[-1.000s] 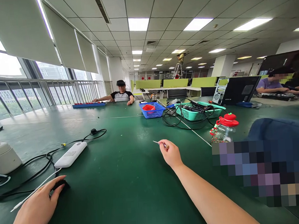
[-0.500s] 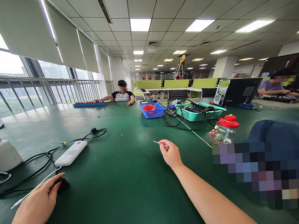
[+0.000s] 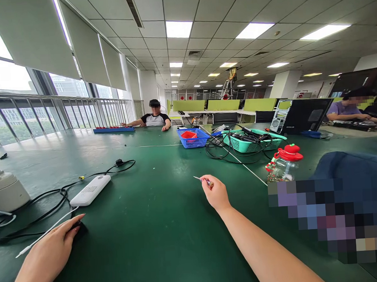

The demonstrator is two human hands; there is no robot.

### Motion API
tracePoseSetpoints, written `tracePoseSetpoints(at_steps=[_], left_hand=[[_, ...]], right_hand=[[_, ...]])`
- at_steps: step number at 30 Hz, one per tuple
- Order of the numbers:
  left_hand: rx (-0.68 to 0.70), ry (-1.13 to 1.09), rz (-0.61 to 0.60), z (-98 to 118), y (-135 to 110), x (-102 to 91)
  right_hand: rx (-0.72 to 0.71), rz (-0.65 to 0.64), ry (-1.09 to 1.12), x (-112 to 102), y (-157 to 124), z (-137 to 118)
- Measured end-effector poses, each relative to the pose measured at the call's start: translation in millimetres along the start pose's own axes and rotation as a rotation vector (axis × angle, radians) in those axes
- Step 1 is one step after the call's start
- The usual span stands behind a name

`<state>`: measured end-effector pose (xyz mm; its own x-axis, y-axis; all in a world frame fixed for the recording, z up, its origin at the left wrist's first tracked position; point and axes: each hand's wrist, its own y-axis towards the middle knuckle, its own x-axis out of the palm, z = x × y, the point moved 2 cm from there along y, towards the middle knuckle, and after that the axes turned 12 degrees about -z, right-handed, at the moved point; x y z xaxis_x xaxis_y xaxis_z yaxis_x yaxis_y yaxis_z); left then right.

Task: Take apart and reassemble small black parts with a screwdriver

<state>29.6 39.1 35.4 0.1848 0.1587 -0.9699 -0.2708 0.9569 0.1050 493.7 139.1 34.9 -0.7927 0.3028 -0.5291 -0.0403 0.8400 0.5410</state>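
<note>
My right hand is closed around a small screwdriver over the middle of the green table. Its thin metal shaft points left, and the fingers cover much of the handle. At the lower left, my left hand grips a black object between thumb and fingers. Most of that object is hidden by the hand, so its kind cannot be made out. A white cable passes by the left hand, leading to a white power strip just beyond the fingers.
Black cords lie beside a white appliance on the left. Farther back are a blue basket, a green basket of cables and a computer case. A red-lidded jar stands right. A person sits opposite.
The view has shifted slightly. The black object in my left hand is turned a little and shows less below the fingers. My right hand holds the screwdriver almost unmoved.
</note>
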Motion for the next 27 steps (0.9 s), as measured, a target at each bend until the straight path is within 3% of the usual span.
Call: tracePoseSetpoints(at_steps=[16, 27], left_hand=[[-0.051, 0.031, -0.007, -12.2, 5.0, 9.8], [-0.038, 0.005, -0.008, 1.7, -2.7, 0.8]], right_hand=[[-0.005, -0.011, 0.008, -0.9, 0.6, 1.0], [-0.006, -0.011, -0.004, -0.6, 0.4, 0.8]])
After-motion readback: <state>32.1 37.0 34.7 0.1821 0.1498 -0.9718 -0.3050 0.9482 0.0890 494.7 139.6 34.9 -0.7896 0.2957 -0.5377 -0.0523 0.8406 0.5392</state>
